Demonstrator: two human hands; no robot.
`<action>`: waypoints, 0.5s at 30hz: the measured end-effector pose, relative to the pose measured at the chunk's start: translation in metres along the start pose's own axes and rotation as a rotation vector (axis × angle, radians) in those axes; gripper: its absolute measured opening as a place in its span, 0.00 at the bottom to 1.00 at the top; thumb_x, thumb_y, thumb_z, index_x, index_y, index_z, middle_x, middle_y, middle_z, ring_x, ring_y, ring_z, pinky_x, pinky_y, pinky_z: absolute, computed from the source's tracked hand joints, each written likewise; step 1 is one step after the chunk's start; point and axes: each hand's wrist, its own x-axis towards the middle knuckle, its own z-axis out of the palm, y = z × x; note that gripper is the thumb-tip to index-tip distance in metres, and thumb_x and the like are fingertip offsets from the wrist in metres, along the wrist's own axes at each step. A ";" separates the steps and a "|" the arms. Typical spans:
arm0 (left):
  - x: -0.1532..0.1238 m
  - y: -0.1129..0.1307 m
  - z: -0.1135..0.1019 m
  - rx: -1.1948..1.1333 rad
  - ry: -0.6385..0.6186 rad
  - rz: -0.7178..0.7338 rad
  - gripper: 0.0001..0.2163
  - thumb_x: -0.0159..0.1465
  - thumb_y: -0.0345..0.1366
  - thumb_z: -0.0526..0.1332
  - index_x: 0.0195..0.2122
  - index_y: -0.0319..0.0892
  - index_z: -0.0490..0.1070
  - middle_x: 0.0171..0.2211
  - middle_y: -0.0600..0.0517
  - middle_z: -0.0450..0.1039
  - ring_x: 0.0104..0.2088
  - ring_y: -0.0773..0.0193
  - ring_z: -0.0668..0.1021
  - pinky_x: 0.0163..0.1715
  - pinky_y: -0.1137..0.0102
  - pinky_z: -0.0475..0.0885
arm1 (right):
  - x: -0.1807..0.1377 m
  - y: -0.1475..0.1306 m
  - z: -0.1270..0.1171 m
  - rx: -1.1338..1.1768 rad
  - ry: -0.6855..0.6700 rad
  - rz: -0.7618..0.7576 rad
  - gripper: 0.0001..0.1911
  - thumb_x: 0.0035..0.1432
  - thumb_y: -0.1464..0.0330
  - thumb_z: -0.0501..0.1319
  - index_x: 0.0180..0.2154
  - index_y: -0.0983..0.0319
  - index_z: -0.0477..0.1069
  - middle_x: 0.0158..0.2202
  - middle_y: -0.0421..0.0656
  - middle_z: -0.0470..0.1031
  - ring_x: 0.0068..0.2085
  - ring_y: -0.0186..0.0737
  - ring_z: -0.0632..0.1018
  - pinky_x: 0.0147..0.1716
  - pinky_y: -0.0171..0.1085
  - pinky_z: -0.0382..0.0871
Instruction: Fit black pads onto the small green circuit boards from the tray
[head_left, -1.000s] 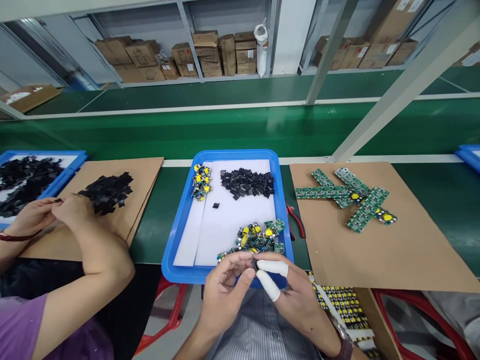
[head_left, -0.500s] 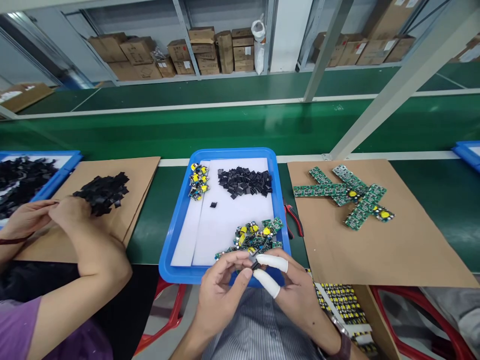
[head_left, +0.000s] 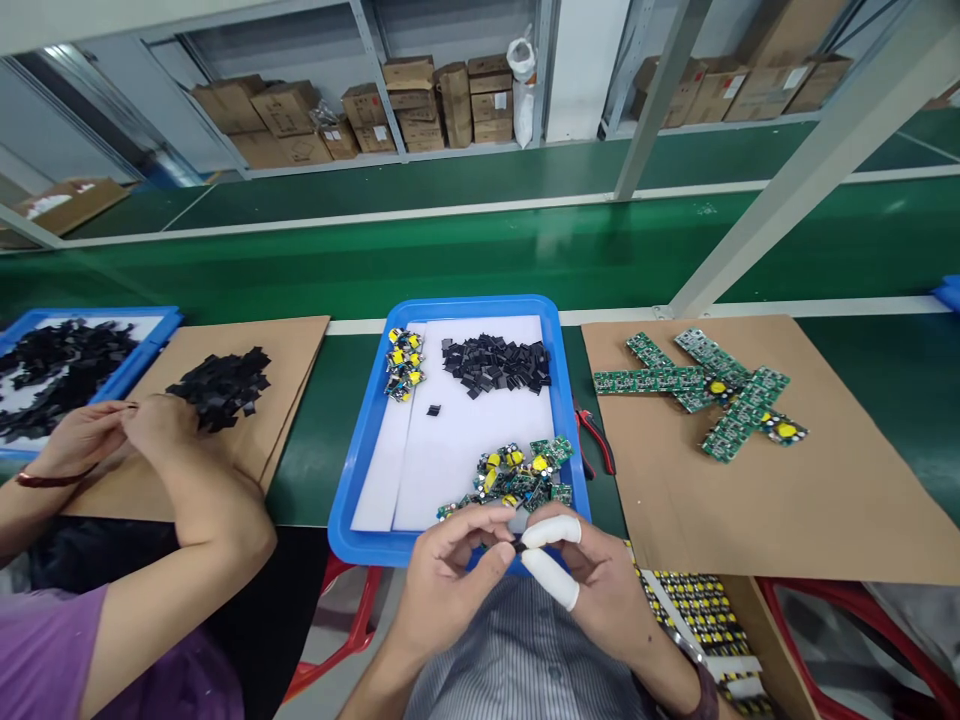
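My left hand (head_left: 456,585) and right hand (head_left: 604,590) both pinch a small black piece (head_left: 517,546) at the fingertips, right by the heap of boards (head_left: 517,482) in the blue tray (head_left: 344,520)!

right hand (head_left: 611,590): two white finger cots (head_left: 553,580) | brown wrist strap (head_left: 706,692) | grey striped shirt (head_left: 517,655)

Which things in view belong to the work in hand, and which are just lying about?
Likely in use:
small dark piece, between left hand and right hand
blue tray
black pieces heaped in it
boards with yellow parts, also in it

Apparently just lying about:
red-handled pliers, beside the tray
green board strips on the cardboard sheet, link unclear
cartons in the background
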 end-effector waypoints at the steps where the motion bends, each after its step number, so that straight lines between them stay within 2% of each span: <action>1: 0.001 0.002 -0.002 0.003 -0.040 0.008 0.10 0.65 0.33 0.68 0.48 0.45 0.82 0.38 0.47 0.79 0.38 0.60 0.80 0.40 0.68 0.77 | 0.000 -0.001 -0.001 -0.007 -0.016 0.000 0.05 0.62 0.71 0.65 0.40 0.57 0.77 0.39 0.43 0.77 0.40 0.41 0.79 0.43 0.39 0.76; 5: 0.001 0.010 -0.007 0.109 -0.156 0.063 0.06 0.67 0.33 0.66 0.43 0.44 0.83 0.38 0.47 0.77 0.39 0.61 0.78 0.41 0.67 0.74 | -0.002 -0.004 -0.002 -0.057 -0.059 0.009 0.04 0.63 0.72 0.64 0.39 0.57 0.75 0.38 0.42 0.78 0.38 0.40 0.79 0.41 0.37 0.75; 12: 0.006 0.018 -0.011 0.189 -0.195 0.041 0.04 0.65 0.33 0.66 0.38 0.42 0.81 0.35 0.47 0.78 0.36 0.60 0.78 0.40 0.66 0.73 | -0.009 0.005 0.003 0.009 -0.028 0.046 0.08 0.60 0.74 0.66 0.40 0.57 0.75 0.39 0.41 0.77 0.40 0.39 0.79 0.41 0.36 0.76; 15: 0.011 0.021 -0.013 0.209 -0.233 0.029 0.05 0.65 0.32 0.66 0.39 0.43 0.82 0.35 0.47 0.81 0.35 0.60 0.80 0.39 0.65 0.74 | -0.011 0.009 0.004 0.087 -0.002 0.088 0.05 0.61 0.72 0.65 0.40 0.57 0.76 0.38 0.42 0.78 0.38 0.39 0.80 0.40 0.37 0.77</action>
